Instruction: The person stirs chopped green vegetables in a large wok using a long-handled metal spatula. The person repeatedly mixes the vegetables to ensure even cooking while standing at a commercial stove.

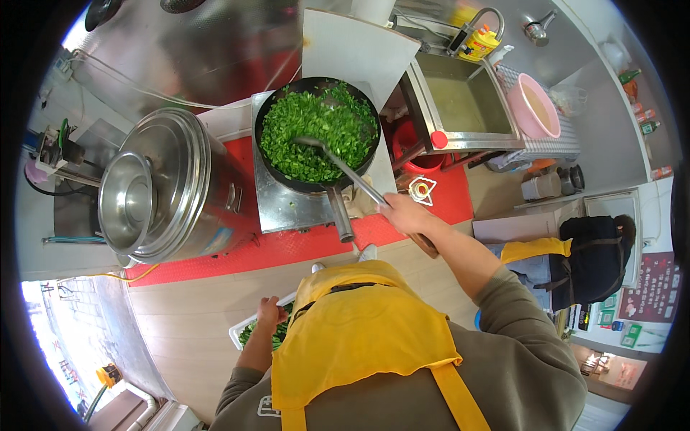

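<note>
My right hand (405, 212) grips the long metal handle of a wok ladle (353, 175), with the wooden end of its shaft sticking out below my fist. The ladle's head rests among chopped green vegetables (318, 129), partly buried and blurred. These greens fill much of a black wok (260, 161) that sits on a metal stove (285, 215), its hollow handle pointing towards me. Low at my left side, my left hand (271, 313) hangs with curled fingers over a white tub (235, 333) of leafy greens; whether it holds anything is unclear.
Left of the stove stands a large lidded steel pot (178, 161) with a steel bowl (126, 202) on it. To the right are a metal sink (463, 97), a pink basin (531, 105) and a red bucket (412, 143). Another person (587, 264) bends over at the far right.
</note>
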Tool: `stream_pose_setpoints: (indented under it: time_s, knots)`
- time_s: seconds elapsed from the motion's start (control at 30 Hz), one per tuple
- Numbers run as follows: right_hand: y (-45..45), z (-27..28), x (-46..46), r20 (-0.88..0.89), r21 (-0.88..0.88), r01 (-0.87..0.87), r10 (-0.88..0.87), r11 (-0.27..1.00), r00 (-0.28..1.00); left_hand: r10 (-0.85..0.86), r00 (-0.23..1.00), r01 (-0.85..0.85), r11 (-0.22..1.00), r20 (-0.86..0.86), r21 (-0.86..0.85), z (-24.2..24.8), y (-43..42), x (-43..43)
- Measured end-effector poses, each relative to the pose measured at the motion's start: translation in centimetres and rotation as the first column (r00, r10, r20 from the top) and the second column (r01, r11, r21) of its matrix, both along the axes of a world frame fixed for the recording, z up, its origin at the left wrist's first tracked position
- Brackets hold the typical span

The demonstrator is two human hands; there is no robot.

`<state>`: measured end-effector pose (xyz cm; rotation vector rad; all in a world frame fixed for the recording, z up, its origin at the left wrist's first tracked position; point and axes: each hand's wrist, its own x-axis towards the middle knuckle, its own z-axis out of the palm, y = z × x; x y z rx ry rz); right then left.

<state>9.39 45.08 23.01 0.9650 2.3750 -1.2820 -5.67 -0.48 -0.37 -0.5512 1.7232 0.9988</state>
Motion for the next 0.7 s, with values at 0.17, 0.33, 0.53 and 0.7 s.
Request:
stream_pose_setpoints:
  time_s: [0.17, 0.33, 0.53, 0.7]
  knots:
    - [2.4, 0.7, 1.3, 0.023, -0.291, 0.309, -0.317, 0.905, 0.948, 0.084, 0.996, -0.083, 0.996, -0.023, 0.037, 1.0, 0.5, 0.8]
    - [6.7, 1.3, -1.5, -0.187, -0.116, 0.303, -0.320, 0.946, 0.929, 0.075, 0.997, -0.076, 0.996, 0.012, 0.045, 1.8, -0.2, 3.6]
    - [9.9, -2.7, -10.2, -0.076, 0.048, 0.037, -0.033, 0.998, 0.997, 0.131, 0.991, -0.131, 0.991, -0.019, -0.016, 3.3, -0.9, 5.5]
    - [9.3, -0.7, -8.0, 0.131, 0.387, -0.413, 0.394, 0.824, 0.910, 0.126, 0.992, -0.127, 0.991, -0.025, -0.035, 3.6, -0.9, 6.1]
